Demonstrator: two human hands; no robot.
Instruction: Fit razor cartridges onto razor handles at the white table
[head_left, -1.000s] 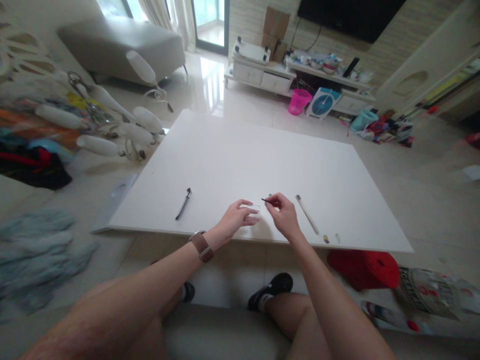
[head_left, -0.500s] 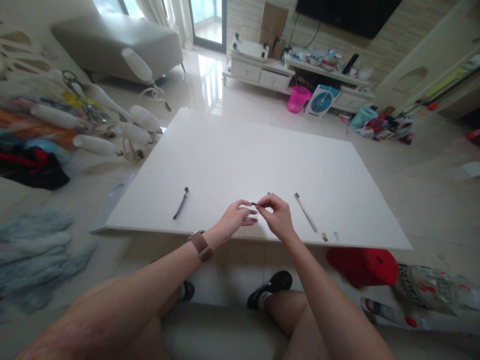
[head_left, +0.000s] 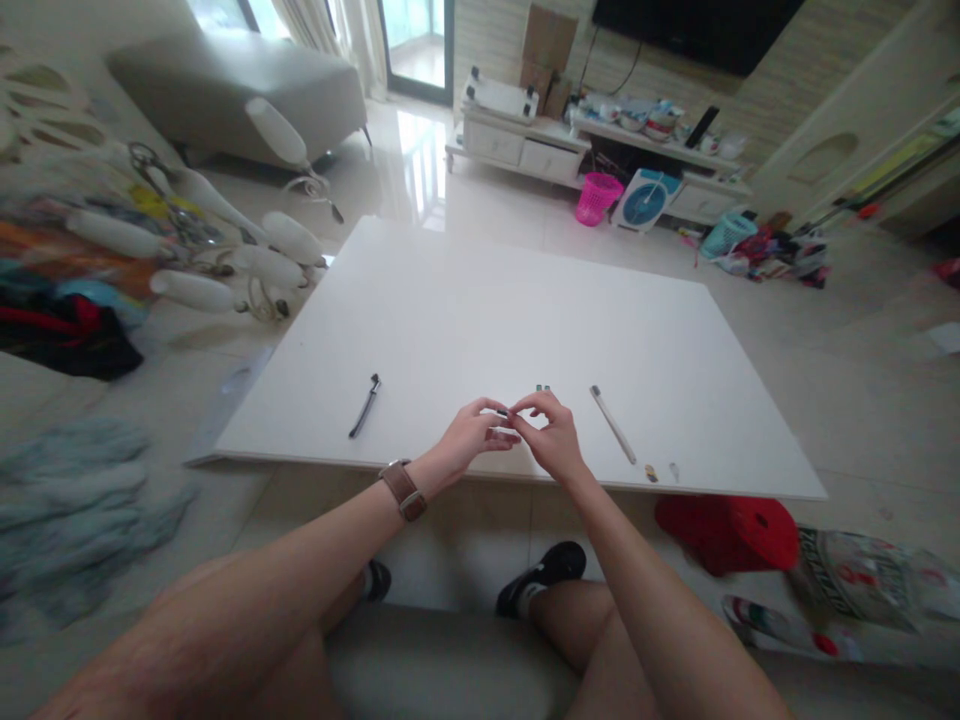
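My left hand, with a brown-strapped watch on its wrist, is closed above the near edge of the white table. A small black piece sits at its fingertips. The fingertips of my right hand pinch together at the right end of that same piece. What kind of thing it is cannot be made out. Just beyond my right hand, two tiny dark pieces are partly visible on the table. To the right lies a white-handled toothbrush; a dark-handled brush-like tool lies to the left.
A small gold-and-dark piece and a small clear piece lie near the front edge. Below that edge stands a red stool-like object. A lamp with several white shades stands beyond the table's left side.
The fingertips of my two hands have drawn together around the black piece, which sits slightly lower and further left. My right hand has shifted a little left, uncovering more of the tiny pieces behind it.
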